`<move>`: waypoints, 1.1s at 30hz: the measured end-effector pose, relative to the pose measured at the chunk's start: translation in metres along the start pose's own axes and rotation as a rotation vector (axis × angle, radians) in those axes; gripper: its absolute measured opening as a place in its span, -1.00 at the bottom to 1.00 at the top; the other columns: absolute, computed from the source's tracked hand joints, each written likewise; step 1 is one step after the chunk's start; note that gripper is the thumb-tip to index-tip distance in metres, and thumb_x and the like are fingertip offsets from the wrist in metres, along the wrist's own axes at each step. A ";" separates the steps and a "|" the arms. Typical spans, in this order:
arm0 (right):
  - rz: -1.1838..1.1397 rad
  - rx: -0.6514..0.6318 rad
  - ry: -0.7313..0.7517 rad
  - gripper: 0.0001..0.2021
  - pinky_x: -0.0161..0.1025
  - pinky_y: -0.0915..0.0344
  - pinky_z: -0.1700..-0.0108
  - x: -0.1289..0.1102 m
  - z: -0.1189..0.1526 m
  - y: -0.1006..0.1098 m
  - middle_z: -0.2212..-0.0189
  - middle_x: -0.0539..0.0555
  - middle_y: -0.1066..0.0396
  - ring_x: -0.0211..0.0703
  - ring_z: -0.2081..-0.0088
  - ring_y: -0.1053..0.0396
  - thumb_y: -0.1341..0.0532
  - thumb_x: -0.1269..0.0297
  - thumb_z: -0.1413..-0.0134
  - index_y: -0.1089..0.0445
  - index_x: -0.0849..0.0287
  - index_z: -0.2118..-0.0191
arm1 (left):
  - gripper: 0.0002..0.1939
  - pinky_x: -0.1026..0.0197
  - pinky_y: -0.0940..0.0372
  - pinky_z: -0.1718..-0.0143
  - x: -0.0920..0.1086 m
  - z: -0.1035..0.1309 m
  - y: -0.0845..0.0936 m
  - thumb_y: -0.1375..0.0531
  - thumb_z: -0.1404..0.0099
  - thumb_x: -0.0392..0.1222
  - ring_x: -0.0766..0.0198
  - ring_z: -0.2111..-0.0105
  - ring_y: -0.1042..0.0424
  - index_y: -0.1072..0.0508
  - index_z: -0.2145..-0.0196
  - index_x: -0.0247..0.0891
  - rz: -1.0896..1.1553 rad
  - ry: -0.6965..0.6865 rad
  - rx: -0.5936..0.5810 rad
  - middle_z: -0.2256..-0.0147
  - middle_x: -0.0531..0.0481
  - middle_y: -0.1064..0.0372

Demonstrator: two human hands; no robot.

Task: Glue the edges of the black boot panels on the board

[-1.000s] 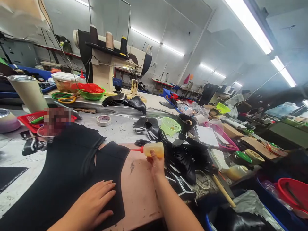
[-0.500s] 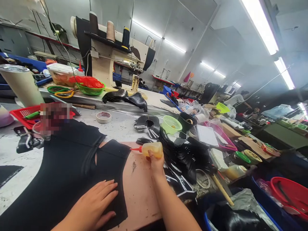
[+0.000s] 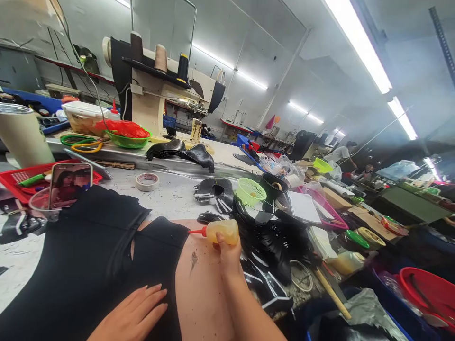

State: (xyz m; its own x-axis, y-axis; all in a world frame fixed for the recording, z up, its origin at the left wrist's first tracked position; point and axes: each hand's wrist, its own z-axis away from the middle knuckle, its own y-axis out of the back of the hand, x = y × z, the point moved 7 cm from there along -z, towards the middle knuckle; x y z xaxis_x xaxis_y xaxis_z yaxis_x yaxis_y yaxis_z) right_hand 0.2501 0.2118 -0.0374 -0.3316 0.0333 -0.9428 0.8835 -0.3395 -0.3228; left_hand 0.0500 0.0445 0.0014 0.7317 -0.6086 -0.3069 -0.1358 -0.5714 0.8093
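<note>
My right hand [image 3: 228,253] is wrapped round a squeeze bottle [image 3: 223,232] of yellowish liquid. The bottle lies nearly level, its red nozzle [image 3: 197,231] pointing left with the tip at the upper right corner of a black fabric piece [image 3: 163,241]. Flat on the black fabric rests my left hand [image 3: 133,315], palm down, fingers stretched out. A larger black fabric part [image 3: 88,246] spreads to the left. Beneath the right edge of the fabric shows a pinkish board [image 3: 199,289].
A sewing machine [image 3: 149,99] stands behind. Nearer are a tape roll [image 3: 147,182], a phone [image 3: 69,184], a cup [image 3: 23,135] and a green basket [image 3: 250,191]. Black cut pieces [image 3: 270,241] are heaped right of the board, near a wooden handle [image 3: 332,293]. A person [image 3: 341,154] is far off.
The view has shifted slightly. My right hand still holds the bottle with its tip at the fabric's corner; my left hand sits a little lower in view, still flat.
</note>
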 end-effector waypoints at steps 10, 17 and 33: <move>0.049 -0.052 -0.041 -0.31 -0.28 -0.38 0.49 -0.002 0.011 0.002 0.35 0.09 -0.46 -0.06 0.36 -0.44 -0.45 0.03 0.47 -0.28 0.26 0.15 | -0.65 0.17 -0.40 0.16 0.000 -0.002 -0.002 -0.16 -0.23 0.11 0.22 0.13 -0.48 -0.44 0.09 -0.08 0.080 0.059 -0.036 0.05 0.14 -0.45; 0.081 -0.098 -0.070 -0.35 -0.27 -0.37 0.50 -0.005 0.025 0.003 0.38 0.09 -0.46 -0.06 0.39 -0.43 -0.44 0.01 0.48 -0.30 0.25 0.20 | -0.65 0.14 -0.38 0.13 0.002 -0.001 -0.006 -0.18 -0.21 0.09 0.20 0.13 -0.47 -0.43 0.10 -0.11 0.131 0.085 -0.046 0.07 0.09 -0.46; 0.149 -0.232 -0.107 -0.53 -0.27 -0.38 0.43 -0.012 0.059 0.023 0.43 0.08 -0.47 -0.11 0.40 -0.40 -0.46 0.02 0.41 -0.43 0.25 0.37 | -0.74 0.05 -0.25 -0.10 0.003 0.009 -0.024 -0.15 -0.28 -0.05 0.13 -0.01 -0.38 -0.45 0.11 -0.14 0.301 0.220 -0.183 0.00 -0.02 -0.41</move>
State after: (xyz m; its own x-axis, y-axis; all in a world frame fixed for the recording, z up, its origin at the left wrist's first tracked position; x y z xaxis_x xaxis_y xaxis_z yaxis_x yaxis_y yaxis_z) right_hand 0.2551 0.1479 -0.0288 -0.2150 -0.1045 -0.9710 0.9730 -0.1088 -0.2037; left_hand 0.0497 0.0509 -0.0234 0.8057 -0.5897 0.0552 -0.2591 -0.2670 0.9282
